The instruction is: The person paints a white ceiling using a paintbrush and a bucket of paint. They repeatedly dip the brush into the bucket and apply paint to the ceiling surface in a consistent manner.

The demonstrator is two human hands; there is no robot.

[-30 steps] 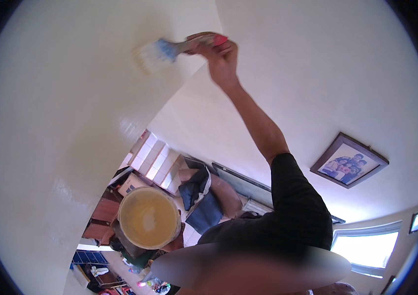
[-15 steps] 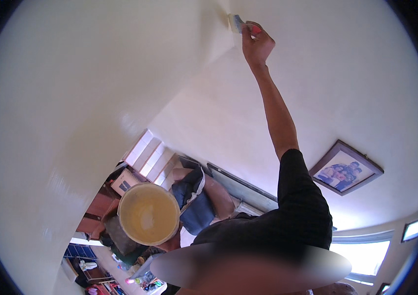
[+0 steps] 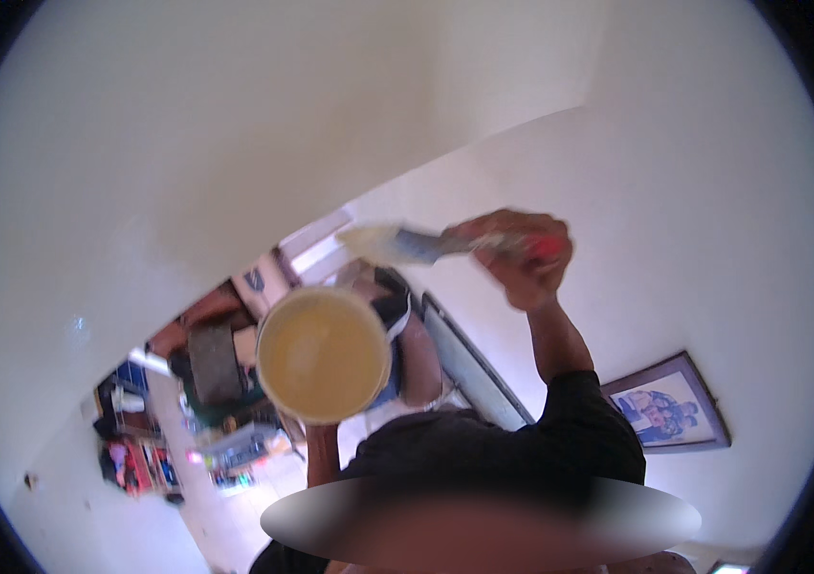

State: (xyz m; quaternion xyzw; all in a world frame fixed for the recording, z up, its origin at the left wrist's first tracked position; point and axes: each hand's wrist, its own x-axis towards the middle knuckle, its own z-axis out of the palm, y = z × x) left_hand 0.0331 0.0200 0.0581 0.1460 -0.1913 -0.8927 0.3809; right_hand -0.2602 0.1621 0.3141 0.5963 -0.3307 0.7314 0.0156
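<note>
My right hand grips a paintbrush with a red-ended handle and pale, paint-coated bristles, blurred by motion and held above and right of a round pale bucket. The bucket contains yellowish cream liquid. My left hand is beneath the bucket, holding it up; its fingers are mostly hidden. Around them is a large white painted surface, with a long edge meeting another pale wall.
A framed photograph hangs at the right. Far below are white steps, furniture with a grey cushion-like item, a long dark-edged panel, a cluttered rack and a tiled floor.
My right hand and the brush have dropped from high against the white surface toward the bucket. The view has shifted, and the stairs and furniture now appear farther up and left.
</note>
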